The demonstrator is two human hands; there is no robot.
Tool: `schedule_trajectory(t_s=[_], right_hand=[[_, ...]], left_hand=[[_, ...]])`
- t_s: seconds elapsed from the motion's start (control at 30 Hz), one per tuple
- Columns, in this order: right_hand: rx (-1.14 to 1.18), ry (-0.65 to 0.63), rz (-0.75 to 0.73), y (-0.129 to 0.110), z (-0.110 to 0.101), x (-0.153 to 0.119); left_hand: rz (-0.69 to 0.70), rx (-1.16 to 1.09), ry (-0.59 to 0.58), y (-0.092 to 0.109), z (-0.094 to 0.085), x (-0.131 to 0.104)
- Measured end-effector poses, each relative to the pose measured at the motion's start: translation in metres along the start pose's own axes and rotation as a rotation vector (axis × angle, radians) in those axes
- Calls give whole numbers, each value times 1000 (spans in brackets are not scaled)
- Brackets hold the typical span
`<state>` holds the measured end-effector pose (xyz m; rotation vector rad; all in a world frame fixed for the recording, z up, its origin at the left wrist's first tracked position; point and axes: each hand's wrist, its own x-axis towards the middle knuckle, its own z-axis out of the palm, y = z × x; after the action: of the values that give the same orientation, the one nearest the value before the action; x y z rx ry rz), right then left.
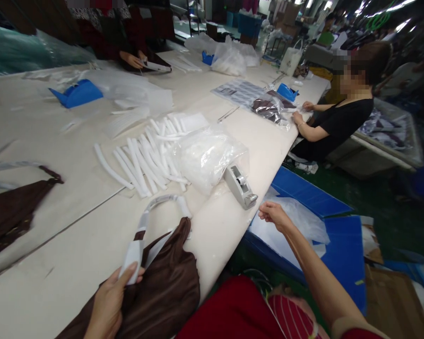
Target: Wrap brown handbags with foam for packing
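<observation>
In my left hand (115, 294) is the white-wrapped end of a bag handle, pinched between thumb and fingers. The handle (159, 200) arches up from a soft dark brown bag (162, 287) lying at the table's front edge. My right hand (273, 214) is held just off the edge, close to the cutting end of a grey tape dispenser (240, 187). Its fingertips are pressed together; whatever is between them is too small to make out. Beyond the bag lies a pile of white foam tubes (144, 162), beside a clear plastic bag (207, 153).
Another brown bag (12, 212) lies at the left. Below the table edge stands a blue bin (342, 249) with plastic sheets in it. A co-worker (342, 108) handles a plastic-wrapped brown item (272, 107) at the right; another person's hands (134, 60) work across the table (102, 240).
</observation>
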<state>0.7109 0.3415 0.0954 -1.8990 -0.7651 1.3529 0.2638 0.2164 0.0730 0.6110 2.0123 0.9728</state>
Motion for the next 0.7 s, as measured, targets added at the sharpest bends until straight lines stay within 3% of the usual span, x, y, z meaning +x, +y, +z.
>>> schedule_trajectory(t_s=[0.1,0.2,0.27,0.33,0.4,0.53,0.63,0.7], right_hand=[[-34,79,-11,15,7,7],[-65,140,-5,35,5,-2],[-65,70,6,47,7,-14],[-37,-145,-12,50,24,-30],[8,-441,-56,40,61,-49],[66,-953,-162,-1,166,-92],[45,-1163,-186,-14,234,-112],[16,-1194,-161,-7,263,-115]], left_hand=[[-52,-56,-50,2,0,-4],[-9,-96,-46,6,2,-13],[3,-129,-46,7,4,-19],[5,-167,-41,7,6,-23],[10,-189,-42,7,7,-27],[21,-206,-62,3,7,-31],[42,-227,-71,1,7,-32],[47,-240,-82,-1,7,-32]])
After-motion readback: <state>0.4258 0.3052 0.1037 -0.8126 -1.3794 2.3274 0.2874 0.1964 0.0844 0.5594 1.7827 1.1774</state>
